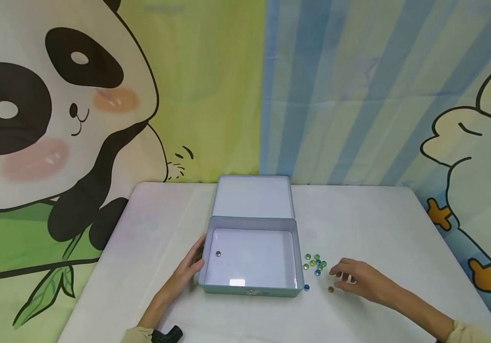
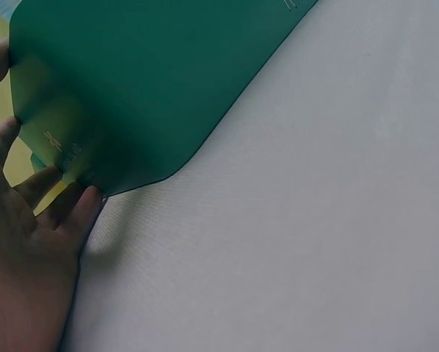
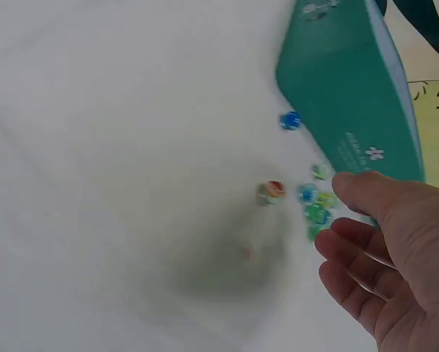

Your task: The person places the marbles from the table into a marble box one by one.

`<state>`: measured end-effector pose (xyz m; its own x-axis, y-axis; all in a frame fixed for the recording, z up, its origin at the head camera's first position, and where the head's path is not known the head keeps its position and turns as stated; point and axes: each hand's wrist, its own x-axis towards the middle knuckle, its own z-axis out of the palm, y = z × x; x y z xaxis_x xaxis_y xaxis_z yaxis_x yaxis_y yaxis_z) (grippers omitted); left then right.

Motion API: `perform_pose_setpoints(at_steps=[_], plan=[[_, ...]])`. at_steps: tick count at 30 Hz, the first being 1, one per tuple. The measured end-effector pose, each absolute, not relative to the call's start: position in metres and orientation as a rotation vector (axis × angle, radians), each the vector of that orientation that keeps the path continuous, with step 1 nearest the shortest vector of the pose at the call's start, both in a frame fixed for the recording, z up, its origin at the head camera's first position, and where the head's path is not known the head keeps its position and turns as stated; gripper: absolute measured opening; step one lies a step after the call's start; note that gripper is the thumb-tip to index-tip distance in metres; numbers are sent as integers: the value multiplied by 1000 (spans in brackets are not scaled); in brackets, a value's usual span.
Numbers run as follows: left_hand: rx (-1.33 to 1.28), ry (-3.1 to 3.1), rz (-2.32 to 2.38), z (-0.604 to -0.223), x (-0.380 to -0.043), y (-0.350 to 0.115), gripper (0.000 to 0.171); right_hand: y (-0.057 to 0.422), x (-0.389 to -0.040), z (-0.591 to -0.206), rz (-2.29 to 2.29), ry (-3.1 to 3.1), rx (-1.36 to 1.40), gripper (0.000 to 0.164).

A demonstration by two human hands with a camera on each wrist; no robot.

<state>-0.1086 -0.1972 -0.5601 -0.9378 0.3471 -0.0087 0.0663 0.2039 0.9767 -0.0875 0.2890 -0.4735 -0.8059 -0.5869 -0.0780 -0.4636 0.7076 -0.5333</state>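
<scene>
A green metal tin box (image 1: 251,289) stands on the table with its lid (image 1: 251,196) folded back. Inside it, near the left wall, lies one small dark marble (image 1: 218,254). My left hand (image 1: 184,270) rests its fingertips against the box's left side; in the left wrist view those fingers (image 2: 84,213) touch the green wall. Beyond the box's right side is a group of several green and blue marbles (image 1: 318,272). A blue marble (image 3: 291,120) sits by the box corner, an orange-brown marble (image 1: 331,289) farther right. Over the table beside them, my right hand (image 1: 363,280) hovers with loosely bent, empty fingers.
A white cloth covers the table (image 1: 357,214). Behind it hangs a printed curtain (image 1: 211,85) with a panda on the left and a pale cartoon animal on the right. A black band (image 1: 167,335) is on the left wrist.
</scene>
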Motion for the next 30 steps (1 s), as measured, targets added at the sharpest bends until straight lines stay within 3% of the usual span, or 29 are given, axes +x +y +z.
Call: perform_pose_setpoints(at_steps=[17,30], plan=[[385,2243,1808,-562,-107,-198,63,283,-75,-512,-684,2647,-914,18],[400,2264,1812,-562,-107,-198,62,280,-76,-511,-628,2669,-893,14]])
